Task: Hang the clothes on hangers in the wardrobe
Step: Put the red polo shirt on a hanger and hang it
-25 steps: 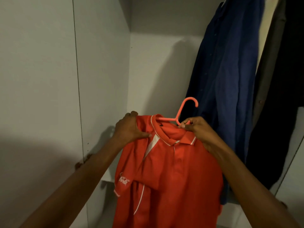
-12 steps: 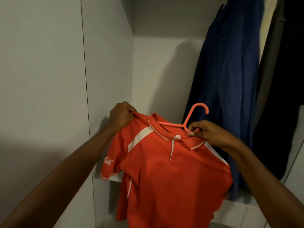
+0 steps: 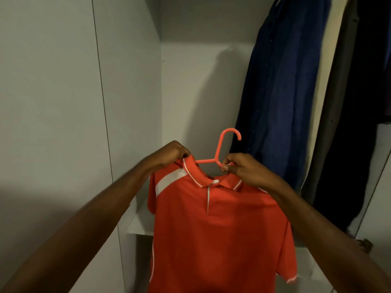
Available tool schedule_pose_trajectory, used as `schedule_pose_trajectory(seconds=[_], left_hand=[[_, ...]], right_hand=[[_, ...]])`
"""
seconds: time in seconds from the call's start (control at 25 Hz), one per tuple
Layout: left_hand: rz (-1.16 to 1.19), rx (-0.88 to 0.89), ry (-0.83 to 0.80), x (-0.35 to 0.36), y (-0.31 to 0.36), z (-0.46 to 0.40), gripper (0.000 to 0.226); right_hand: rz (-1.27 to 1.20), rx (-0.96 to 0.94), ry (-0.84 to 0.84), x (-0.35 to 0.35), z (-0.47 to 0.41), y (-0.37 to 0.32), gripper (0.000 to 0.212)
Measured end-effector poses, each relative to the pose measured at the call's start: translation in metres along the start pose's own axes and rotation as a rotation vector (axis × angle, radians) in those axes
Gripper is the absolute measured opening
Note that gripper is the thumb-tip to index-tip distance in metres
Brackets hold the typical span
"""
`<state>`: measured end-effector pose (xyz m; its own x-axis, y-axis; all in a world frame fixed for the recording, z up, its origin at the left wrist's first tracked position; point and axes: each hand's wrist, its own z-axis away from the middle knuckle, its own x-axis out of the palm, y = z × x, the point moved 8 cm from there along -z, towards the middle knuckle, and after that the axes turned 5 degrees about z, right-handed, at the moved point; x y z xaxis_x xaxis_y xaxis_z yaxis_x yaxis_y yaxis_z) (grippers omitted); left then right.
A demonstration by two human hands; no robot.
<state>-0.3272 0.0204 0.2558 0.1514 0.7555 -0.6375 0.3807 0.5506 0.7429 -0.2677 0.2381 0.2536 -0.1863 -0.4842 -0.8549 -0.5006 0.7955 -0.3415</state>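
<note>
From the head view, a red polo shirt with white stripes (image 3: 215, 225) hangs on a pink plastic hanger (image 3: 220, 153) in the middle, in front of the white wardrobe wall (image 3: 198, 98). The left hand (image 3: 171, 154) pinches the collar at 10 o'clock. The right hand (image 3: 243, 170) grips the hanger at 2 o'clock. A dark blue shirt (image 3: 279, 92) hangs at 2 o'clock. A white shelf (image 3: 139, 223) sits low behind the red shirt.
</note>
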Motion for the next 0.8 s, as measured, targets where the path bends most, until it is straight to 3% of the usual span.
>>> schedule_pose_trajectory(seconds=[0.12, 0.24, 0.4, 0.48, 0.6, 0.8], left_hand=[[0.167, -0.062, -0.08, 0.01, -0.004, 0.006, 0.036], [-0.051, 0.118, -0.107, 0.02, 0.017, 0.007, 0.047], [0.035, 0.221, -0.209, 0.042, 0.031, -0.002, 0.022], [0.102, 0.271, -0.188, 0.04, 0.037, -0.001, 0.015], [0.085, 0.333, -0.084, 0.023, 0.044, -0.003, 0.016], [0.154, 0.3, -0.091, 0.004, 0.047, -0.001, 0.02]], right_hand=[[0.022, 0.013, -0.033, 0.013, -0.006, 0.003, 0.015], [-0.003, -0.043, -0.007, 0.014, -0.014, -0.006, 0.016], [-0.027, -0.031, 0.043, 0.012, -0.018, 0.0, 0.015], [-0.266, -0.028, 0.038, 0.013, -0.013, 0.007, 0.018], [-0.635, 0.048, 0.118, 0.006, -0.001, 0.032, 0.057], [-0.855, 0.143, 0.455, -0.005, 0.027, 0.073, 0.048]])
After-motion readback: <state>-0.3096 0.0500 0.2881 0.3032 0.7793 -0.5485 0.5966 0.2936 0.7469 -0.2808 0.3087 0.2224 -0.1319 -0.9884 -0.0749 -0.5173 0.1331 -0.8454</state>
